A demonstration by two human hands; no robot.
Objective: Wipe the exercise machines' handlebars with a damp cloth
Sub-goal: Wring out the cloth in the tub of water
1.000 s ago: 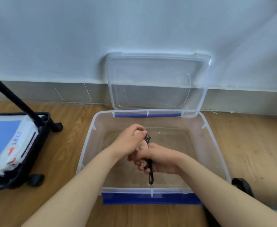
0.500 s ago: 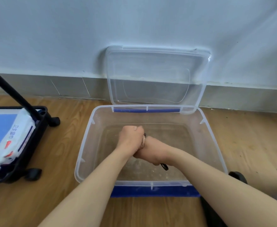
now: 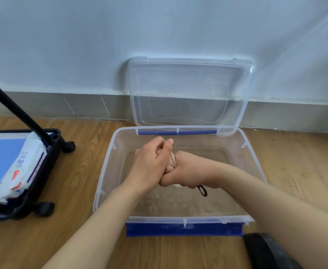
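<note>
A twisted pale cloth (image 3: 171, 163) shows between my two fists over a clear plastic tub (image 3: 105, 183) that holds shallow water. My left hand (image 3: 151, 162) grips the cloth's upper end. My right hand (image 3: 188, 173) grips its lower end, wrist turned, and a small black loop (image 3: 202, 190) hangs from under that hand. Most of the cloth is hidden inside the fists. No exercise machine handlebar is in view.
The tub's clear lid (image 3: 190, 92) leans against the wall behind it. A black wheeled cart (image 3: 48, 171) with a pack of wipes (image 3: 23, 166) and a black pole (image 3: 17, 111) stands at left. A dark object (image 3: 266, 251) lies at lower right on the wooden floor.
Both hands have twisted the cloth tighter and closed together; the right wrist has rolled over. The black loop, which hung below the fists, now pokes out at the right hand's underside.
</note>
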